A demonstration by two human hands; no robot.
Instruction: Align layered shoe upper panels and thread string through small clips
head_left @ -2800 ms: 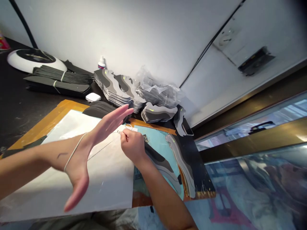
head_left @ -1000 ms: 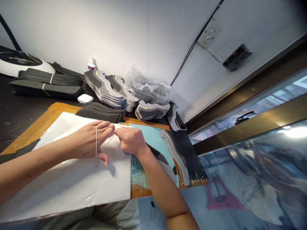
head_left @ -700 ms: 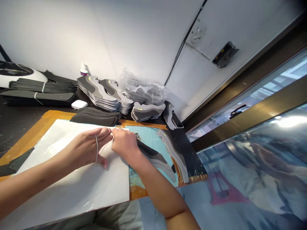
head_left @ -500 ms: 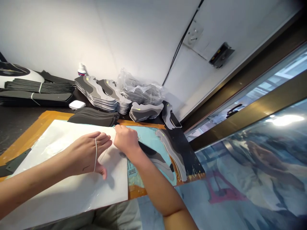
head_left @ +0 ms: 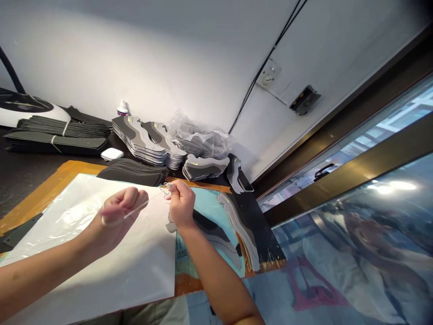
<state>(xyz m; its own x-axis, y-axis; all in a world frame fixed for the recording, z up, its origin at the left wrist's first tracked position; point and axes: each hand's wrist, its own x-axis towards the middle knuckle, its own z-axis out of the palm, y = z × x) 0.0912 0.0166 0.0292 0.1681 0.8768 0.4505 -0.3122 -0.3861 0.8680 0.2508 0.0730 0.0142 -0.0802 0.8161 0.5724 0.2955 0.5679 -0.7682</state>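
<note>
My left hand (head_left: pixel 122 212) is closed in a fist over the white sheet, with the thumb side blurred. A thin white elastic band (head_left: pixel 144 206) loops around its wrist and stretches tight toward my right hand. My right hand (head_left: pixel 181 201) is closed, pinching the band's far end with a small tangle of white loops (head_left: pixel 165 192), one orange-tinted. Below both hands lies the glossy white sheet (head_left: pixel 135 266). A small grey piece (head_left: pixel 171 225) shows at the sheet's right side, partly hidden by my right wrist.
Dark cut pieces (head_left: pixel 133 172) lie behind the sheet. Grey patterned stacks (head_left: pixel 142 144) and a clear plastic bag (head_left: pixel 201 137) line the wall. Banded black stacks (head_left: pixel 61 142) are at left. More grey pieces (head_left: pixel 240 230) lie at right, near a glass window (head_left: pixel 355 225).
My left hand has gone from flat, with the band around its palm, to a fist. The band is now pulled taut between the hands. The view has tilted slightly.
</note>
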